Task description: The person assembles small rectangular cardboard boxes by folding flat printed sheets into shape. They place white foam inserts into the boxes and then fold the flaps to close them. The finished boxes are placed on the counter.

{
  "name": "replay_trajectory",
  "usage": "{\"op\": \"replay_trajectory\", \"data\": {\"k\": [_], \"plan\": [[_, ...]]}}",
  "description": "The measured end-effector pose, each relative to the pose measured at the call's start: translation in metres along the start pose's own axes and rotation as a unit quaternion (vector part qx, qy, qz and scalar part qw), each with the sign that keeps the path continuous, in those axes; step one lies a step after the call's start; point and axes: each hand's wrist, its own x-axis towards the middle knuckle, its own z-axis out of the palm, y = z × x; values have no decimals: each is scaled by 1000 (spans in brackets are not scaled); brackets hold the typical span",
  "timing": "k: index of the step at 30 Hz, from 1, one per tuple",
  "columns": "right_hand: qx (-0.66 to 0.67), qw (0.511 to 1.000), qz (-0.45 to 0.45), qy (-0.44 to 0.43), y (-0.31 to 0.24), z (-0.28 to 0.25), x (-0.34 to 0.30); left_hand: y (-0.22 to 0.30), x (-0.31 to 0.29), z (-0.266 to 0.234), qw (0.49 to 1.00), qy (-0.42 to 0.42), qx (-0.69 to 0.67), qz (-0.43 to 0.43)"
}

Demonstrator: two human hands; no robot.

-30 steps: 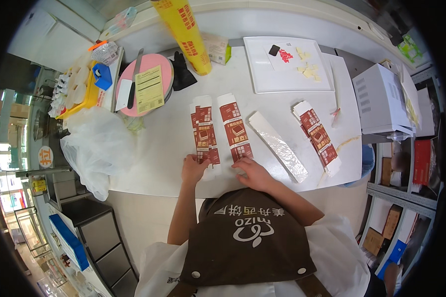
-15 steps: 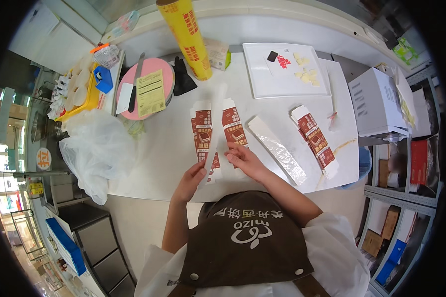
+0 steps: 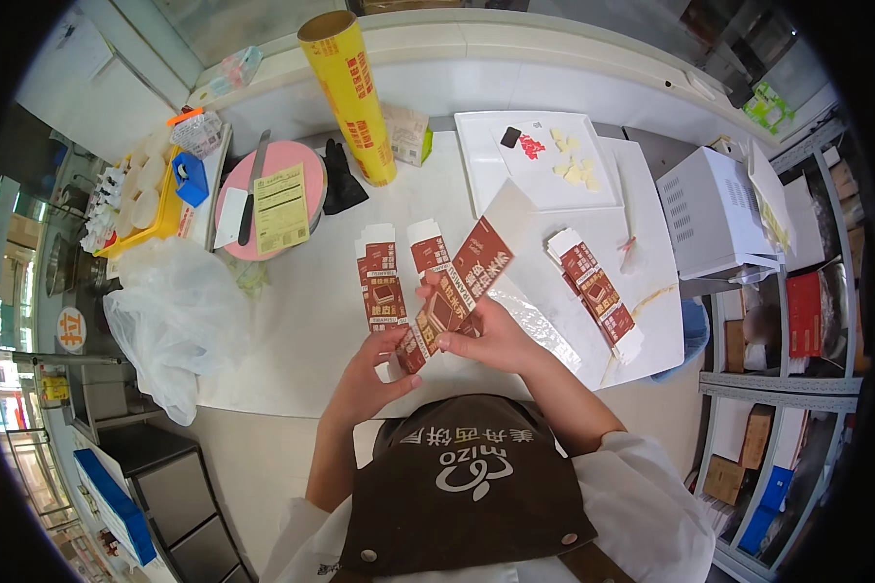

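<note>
A flat, unfolded brown-and-white carton [image 3: 476,255] is raised at a slant over the near edge of the table, its white flap pointing up and away. My right hand [image 3: 491,335] is closed on it, thumb across the printed face and fingertips showing at the opposite edge. Beside its lower end is my left hand [image 3: 365,381], thumb and fingers apart; whether they touch the carton I cannot tell. Beyond my hands lie flat brown cartons, one on the left [image 3: 381,282] and another [image 3: 426,245] partly hidden behind the raised one.
More flat cartons [image 3: 593,291] rest at right, with a clear plastic packet [image 3: 544,325] beside them. Behind are a white tray [image 3: 476,160], a yellow roll [image 3: 365,117], black gloves [image 3: 340,185] and a pink round board [image 3: 311,160] bearing a knife [image 3: 247,219]. A plastic bag [image 3: 160,311] sits left.
The carton, seen nearly edge-on before, is now turned with its printed face showing and tilted right. My right hand has wrapped round it; my left hand's thumb and fingers have spread.
</note>
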Motion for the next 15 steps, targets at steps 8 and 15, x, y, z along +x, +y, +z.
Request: {"op": "replay_trajectory", "data": {"k": [8,15], "plan": [[38,973,-82,211,-35,-24,-6,18,-8,-15,980,74,184,-5],[104,964,-127,211,-56,-36,-12,9,-11,-28,978,79,192,-36]]}}
